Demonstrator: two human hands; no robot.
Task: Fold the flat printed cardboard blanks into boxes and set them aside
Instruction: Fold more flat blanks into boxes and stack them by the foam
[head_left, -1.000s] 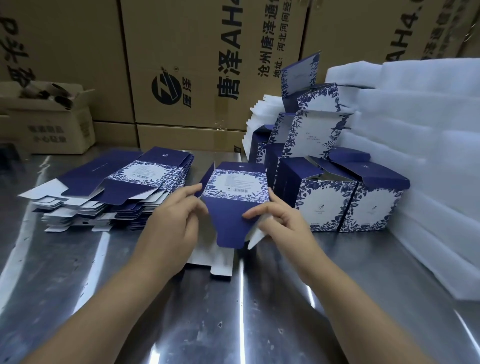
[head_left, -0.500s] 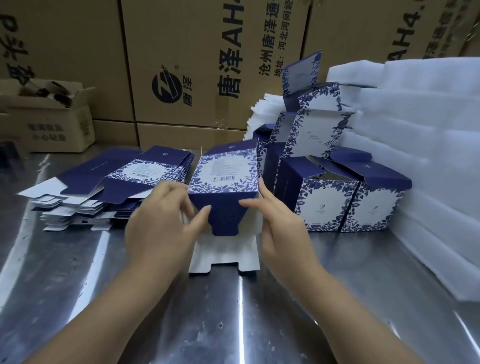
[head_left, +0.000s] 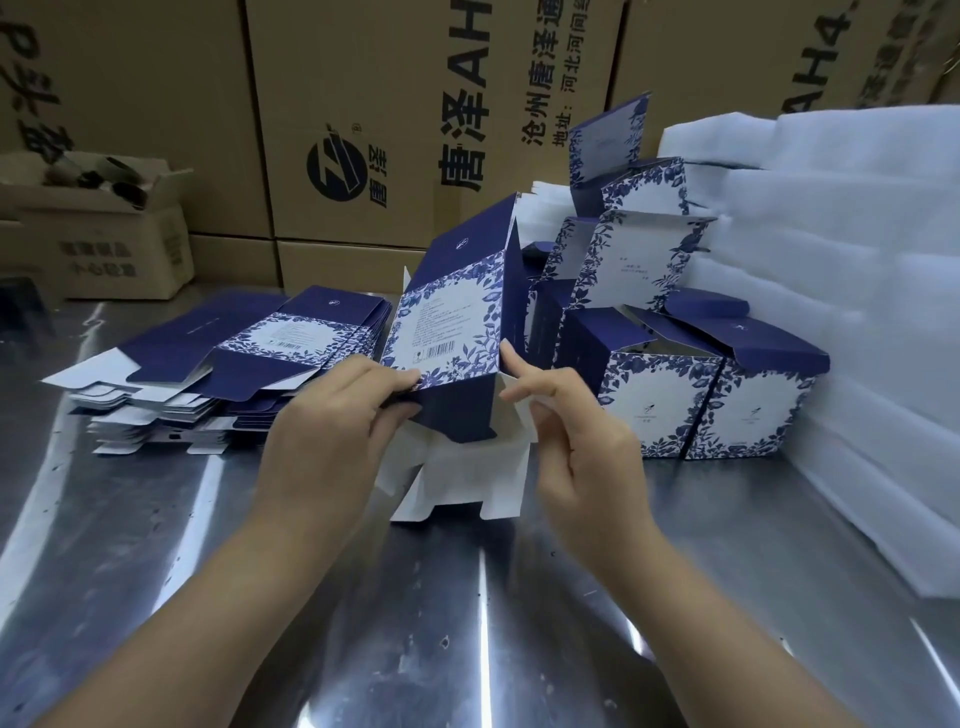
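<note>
Left hand (head_left: 332, 431) and right hand (head_left: 587, 441) pinch the light, crease-prone blank (head_left: 452, 332) between them; we hold near fold lines.

Steel table (head_left: 156, 545): blanks (head_left: 218, 374), boxes (head_left: 701, 400), foam (head_left: 857, 364).

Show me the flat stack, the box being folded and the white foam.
Flat stack (head_left: 293, 338): head view, top blank's printed panel.
Box (head_left: 447, 327): head view, its barcode panel.
Foam (head_left: 831, 270): head view, front face of the pile.
</note>
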